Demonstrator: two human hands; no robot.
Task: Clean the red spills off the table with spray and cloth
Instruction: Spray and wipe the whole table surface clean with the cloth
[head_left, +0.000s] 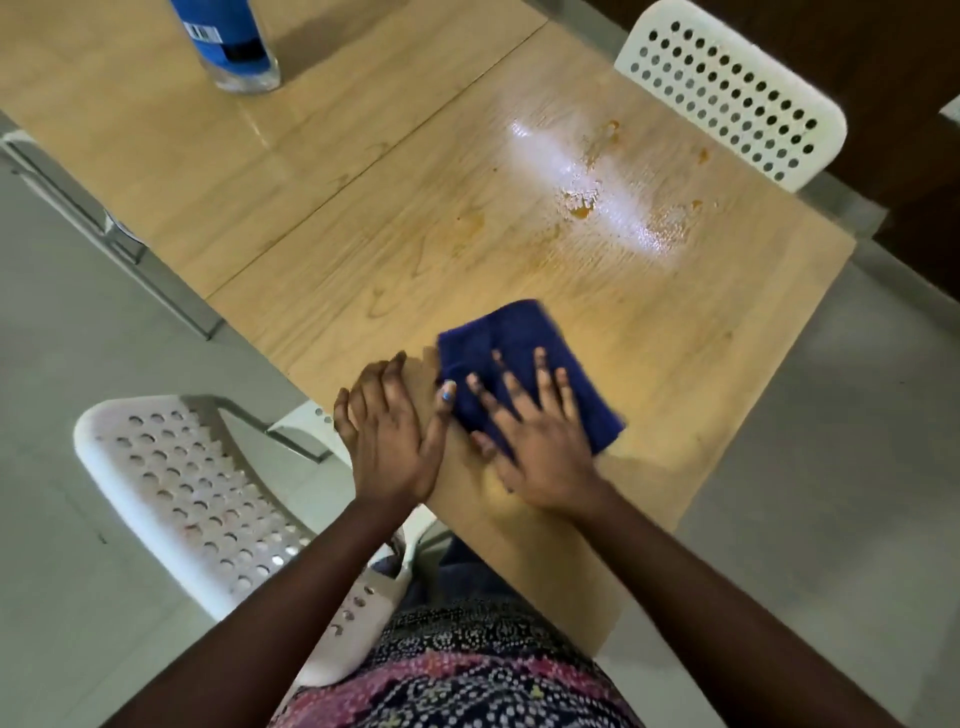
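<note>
A dark blue cloth (511, 332) lies flat on the light wooden table (363, 218) near its front edge. My right hand (535, 441) presses on the cloth with fingers spread. At the table's left edge rests my left hand (387, 441), its thumb touching the cloth's corner. Orange-red spills (579, 205) with a wet, shiny patch sit further back on the table, beyond the cloth. The blue spray bottle (234, 44) stands at the far left, its top cut off by the frame.
A white perforated chair (208, 499) stands at the front left beside me. Another white perforated chair (737, 88) stands at the table's far right side. Pale floor (831, 441) surrounds the table. A seam (395, 135) runs across the tabletop.
</note>
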